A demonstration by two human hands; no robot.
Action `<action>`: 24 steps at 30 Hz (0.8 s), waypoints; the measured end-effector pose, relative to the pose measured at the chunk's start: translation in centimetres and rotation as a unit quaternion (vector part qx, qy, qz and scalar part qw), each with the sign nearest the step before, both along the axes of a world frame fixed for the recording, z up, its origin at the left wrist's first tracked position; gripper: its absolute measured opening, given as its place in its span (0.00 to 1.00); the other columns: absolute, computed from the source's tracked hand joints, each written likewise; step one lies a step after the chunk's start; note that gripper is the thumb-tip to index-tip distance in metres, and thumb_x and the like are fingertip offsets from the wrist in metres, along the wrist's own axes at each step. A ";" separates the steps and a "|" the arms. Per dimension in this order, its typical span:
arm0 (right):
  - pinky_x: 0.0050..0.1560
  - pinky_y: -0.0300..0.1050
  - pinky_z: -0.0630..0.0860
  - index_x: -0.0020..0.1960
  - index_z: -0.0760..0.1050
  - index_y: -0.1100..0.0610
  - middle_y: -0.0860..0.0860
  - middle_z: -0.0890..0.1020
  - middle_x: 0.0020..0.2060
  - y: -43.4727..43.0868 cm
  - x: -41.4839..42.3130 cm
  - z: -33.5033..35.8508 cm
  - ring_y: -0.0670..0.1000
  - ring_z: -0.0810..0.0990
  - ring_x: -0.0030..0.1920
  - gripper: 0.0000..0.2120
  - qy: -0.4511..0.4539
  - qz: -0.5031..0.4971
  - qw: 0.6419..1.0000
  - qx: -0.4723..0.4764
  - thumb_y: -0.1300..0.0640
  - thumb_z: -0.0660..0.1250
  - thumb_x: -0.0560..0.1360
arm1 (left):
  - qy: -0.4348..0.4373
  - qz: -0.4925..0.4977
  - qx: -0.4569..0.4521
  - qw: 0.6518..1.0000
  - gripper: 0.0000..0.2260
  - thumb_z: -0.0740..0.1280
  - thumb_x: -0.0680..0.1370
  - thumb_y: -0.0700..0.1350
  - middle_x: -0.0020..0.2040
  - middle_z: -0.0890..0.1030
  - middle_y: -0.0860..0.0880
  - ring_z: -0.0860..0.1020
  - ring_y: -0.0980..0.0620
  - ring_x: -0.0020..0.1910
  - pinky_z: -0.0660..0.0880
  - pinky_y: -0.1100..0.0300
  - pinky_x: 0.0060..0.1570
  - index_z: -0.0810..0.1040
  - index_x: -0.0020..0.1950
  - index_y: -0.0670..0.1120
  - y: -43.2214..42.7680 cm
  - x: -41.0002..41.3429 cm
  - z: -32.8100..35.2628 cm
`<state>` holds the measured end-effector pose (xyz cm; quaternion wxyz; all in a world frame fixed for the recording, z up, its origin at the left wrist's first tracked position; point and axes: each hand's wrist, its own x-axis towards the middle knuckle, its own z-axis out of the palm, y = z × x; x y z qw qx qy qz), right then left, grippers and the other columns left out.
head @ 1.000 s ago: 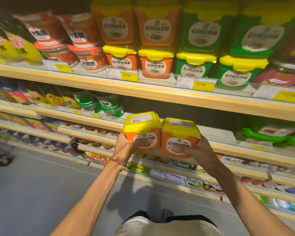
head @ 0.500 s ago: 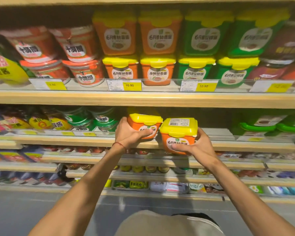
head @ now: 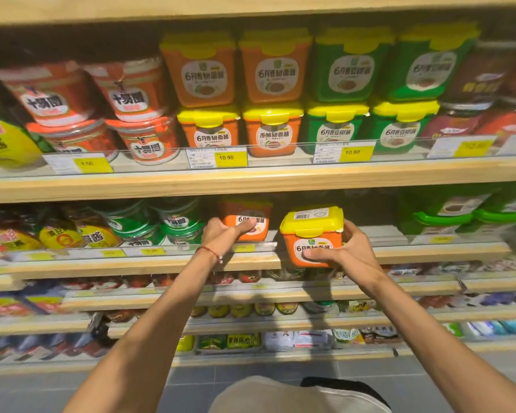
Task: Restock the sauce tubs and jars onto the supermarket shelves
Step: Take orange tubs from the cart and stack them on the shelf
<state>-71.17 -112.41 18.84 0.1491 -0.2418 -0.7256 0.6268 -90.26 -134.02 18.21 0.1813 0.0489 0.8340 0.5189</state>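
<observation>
Left hand (head: 221, 235) clamped round squarish orange plastic tub (head: 252, 212), inside the pale wood-edged shelf (head: 116, 265). Right hand (head: 350, 251) gripped matching orange tub with glossy yellow lid (head: 309, 234), held just at the shelf's front lip.

Red bracelet (head: 211, 253); pale top (head: 280, 396)

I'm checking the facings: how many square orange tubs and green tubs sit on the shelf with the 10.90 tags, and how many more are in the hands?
Orange tubs on the 10.90 shelf: 4
Green tubs on that shelf: 4
Held orange tubs: 2, one in the left hand, one in the right hand
Total: 10
</observation>
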 end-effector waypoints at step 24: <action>0.50 0.47 0.83 0.65 0.72 0.58 0.53 0.84 0.54 -0.2 -5.0 0.0 0.52 0.85 0.53 0.42 -0.046 -0.006 0.999 -0.018 0.51 0.87 0.57 | 0.102 0.074 -0.009 0.992 0.21 0.81 0.69 0.51 0.53 0.83 0.45 0.82 0.46 0.53 0.81 0.47 0.56 0.77 0.54 0.46 -0.7 0.6 -2.1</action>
